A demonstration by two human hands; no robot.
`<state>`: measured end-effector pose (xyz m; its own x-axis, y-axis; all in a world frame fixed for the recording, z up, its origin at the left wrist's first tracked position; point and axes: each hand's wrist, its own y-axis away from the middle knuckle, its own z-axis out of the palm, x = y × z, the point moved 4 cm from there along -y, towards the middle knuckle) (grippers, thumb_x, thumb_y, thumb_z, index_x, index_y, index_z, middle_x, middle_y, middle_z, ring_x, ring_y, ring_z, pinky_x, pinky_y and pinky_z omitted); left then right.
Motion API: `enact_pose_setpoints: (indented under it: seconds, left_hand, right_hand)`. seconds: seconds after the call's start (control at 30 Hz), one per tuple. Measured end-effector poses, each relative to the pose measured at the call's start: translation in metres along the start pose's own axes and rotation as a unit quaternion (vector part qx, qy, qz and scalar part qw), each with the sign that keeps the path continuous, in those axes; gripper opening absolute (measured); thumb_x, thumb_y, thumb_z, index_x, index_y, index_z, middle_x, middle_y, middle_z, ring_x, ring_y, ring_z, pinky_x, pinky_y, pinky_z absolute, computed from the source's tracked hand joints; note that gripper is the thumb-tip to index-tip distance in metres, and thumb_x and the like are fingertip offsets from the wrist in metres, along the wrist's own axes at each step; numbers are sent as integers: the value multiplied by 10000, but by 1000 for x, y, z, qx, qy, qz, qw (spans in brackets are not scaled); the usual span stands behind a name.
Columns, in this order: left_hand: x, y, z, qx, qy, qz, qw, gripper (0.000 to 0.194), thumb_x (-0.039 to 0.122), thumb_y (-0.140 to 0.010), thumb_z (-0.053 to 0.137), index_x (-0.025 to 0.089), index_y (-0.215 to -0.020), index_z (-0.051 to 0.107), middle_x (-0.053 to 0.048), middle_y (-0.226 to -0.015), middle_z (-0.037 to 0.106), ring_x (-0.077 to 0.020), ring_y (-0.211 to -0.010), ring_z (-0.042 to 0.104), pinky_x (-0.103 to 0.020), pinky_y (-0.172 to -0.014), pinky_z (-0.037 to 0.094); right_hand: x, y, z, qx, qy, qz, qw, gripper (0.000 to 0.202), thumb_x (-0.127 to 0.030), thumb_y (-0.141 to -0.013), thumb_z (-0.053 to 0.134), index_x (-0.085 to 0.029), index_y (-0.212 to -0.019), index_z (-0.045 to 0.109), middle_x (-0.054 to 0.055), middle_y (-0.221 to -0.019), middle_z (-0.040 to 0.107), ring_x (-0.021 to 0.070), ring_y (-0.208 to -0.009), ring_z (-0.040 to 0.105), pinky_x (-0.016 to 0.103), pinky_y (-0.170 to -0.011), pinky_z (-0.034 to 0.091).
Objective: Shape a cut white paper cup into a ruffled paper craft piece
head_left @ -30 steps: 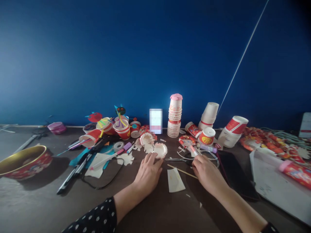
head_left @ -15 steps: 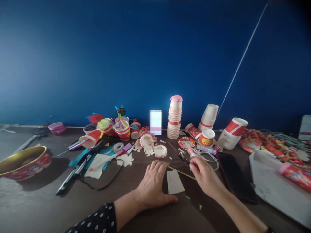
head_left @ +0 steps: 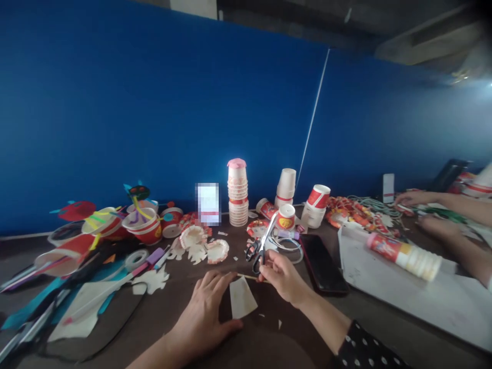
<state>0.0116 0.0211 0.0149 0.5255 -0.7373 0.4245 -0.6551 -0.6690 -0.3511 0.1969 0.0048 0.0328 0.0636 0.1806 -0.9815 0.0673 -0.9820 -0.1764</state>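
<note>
My right hand [head_left: 282,277] is closed on one black handle loop of a pair of scissors [head_left: 265,241]. The blades point up and away, in front of some paper cups. My left hand [head_left: 207,307] lies palm down on the dark table, thumb and fingers apart, holding nothing. Between my hands is a small cream piece of paper [head_left: 242,299], narrower at its far end. A thin wooden stick [head_left: 248,277] runs along that end, from near my left fingertips to under my right hand, where its other end is hidden.
Stacked paper cups [head_left: 238,205] stand by the blue wall. Cut cup pieces [head_left: 218,251] and a tape roll [head_left: 136,260] lie to the left, near decorated cups [head_left: 144,228]. Rightward are a black phone [head_left: 323,264], a white board [head_left: 384,287] and another person's hands [head_left: 418,199].
The view has swung to the right, bringing another person's hands into sight. My right hand has raised the scissors, whose blades now point up instead of lying leftward. My left hand stays flat.
</note>
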Motion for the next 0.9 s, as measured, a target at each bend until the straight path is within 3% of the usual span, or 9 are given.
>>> enact_pose_setpoints:
  seconds: [0.17,0.3,0.6,0.73,0.9]
  left_hand:
    - [-5,1,4,5,7,13,1000,734,316,-607,731,240,-1262,408,-110,-1198,533,-329,-1089,466,-514,-894,399]
    - [-11,2,7,42,2,34,999,771,301,-598,729,239,-1283,379,-107,-1206,533,-317,-1102,476,-485,-917,415]
    - [-18,2,7,96,-38,76,992,762,330,-653,682,238,-1322,329,-117,-1224,536,-313,-1117,499,-453,-908,456]
    - [-21,2,8,103,-57,90,989,756,348,-666,680,238,-1325,324,-118,-1206,552,-312,-1101,518,-444,-900,466]
    - [-22,2,8,112,-77,102,985,734,379,-679,677,232,-1313,337,-110,-1226,544,-308,-1119,510,-432,-895,479]
  right_hand:
    - [3,-1,1,-10,14,-13,1000,170,-334,-749,571,-186,-764,488,-32,-664,487,119,-608,491,256,-597,405]
    - [-1,0,1,-3,39,-28,999,152,-317,-729,573,-180,-746,508,-22,-683,480,118,-627,438,253,-602,369]
    - [3,1,-1,2,18,-12,1000,224,-336,-677,628,-198,-672,452,-17,-709,512,131,-668,484,257,-625,368]
    - [8,-1,0,29,-7,-31,999,271,-258,-618,671,-203,-762,449,-16,-787,526,115,-672,467,251,-625,364]
    - [12,-3,5,37,-48,-27,998,468,-238,-560,700,-202,-956,453,0,-874,535,110,-677,477,279,-661,382]
